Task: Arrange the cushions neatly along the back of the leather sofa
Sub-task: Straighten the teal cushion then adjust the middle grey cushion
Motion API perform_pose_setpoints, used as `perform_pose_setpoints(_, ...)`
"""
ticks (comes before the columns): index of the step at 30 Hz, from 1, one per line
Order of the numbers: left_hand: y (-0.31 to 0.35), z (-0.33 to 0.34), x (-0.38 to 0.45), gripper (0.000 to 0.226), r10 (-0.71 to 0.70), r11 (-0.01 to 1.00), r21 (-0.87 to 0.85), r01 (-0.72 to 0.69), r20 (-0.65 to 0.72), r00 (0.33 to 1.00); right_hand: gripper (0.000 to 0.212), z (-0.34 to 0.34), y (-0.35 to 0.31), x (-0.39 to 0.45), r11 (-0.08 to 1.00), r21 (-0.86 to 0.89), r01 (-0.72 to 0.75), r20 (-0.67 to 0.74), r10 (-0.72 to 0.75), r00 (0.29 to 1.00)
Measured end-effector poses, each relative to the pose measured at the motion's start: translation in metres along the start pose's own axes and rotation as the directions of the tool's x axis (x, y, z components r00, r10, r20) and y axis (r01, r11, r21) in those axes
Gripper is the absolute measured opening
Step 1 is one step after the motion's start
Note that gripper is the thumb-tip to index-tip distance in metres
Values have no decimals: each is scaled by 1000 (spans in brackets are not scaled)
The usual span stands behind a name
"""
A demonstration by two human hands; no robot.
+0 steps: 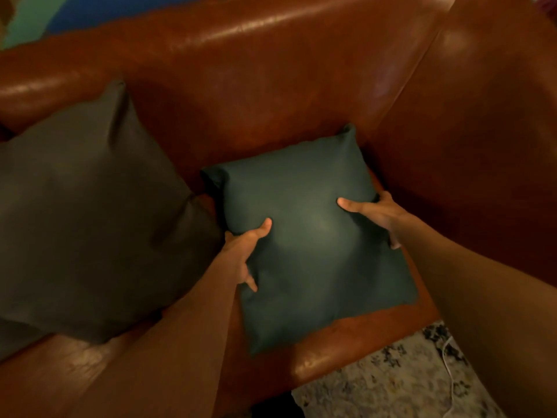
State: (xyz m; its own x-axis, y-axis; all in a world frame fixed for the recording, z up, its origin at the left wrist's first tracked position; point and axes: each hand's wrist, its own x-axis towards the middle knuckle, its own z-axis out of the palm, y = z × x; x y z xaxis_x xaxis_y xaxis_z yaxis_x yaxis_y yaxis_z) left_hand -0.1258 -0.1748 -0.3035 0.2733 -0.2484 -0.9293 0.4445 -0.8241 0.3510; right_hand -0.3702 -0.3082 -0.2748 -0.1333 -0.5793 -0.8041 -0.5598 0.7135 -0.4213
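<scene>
A dark teal cushion (307,236) lies on the seat at the right end of the brown leather sofa (271,79), its far edge close to the backrest. My left hand (244,251) grips its left edge, thumb on top. My right hand (376,212) grips its right edge, thumb on top and fingers wrapped under. A larger grey-brown cushion (90,212) leans against the backrest to the left, touching the teal one's left side.
The sofa's right armrest (488,131) rises just beside the teal cushion. A patterned light rug (391,381) covers the floor in front of the sofa, with a thin white cable (449,366) lying on it.
</scene>
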Motion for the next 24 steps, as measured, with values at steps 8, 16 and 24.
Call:
perform_pose_setpoints(8, -10, 16, -22, 73, 59, 987, -150, -56, 20, 998, 118, -1, 10, -15, 982, 134, 130, 33, -135, 990)
perform_pose_setpoints(16, -7, 23, -54, 88, 542, 798, -127, -589, -273, 795, 88, -5, 6, -44, 891, 248, 381, -146, -354, 924)
perform_pose_setpoints(24, 13, -3, -57, 95, 733, 601, -143, -787, -294, 613, 94, 25, -43, -34, 706, 186, 684, -298, -623, 724)
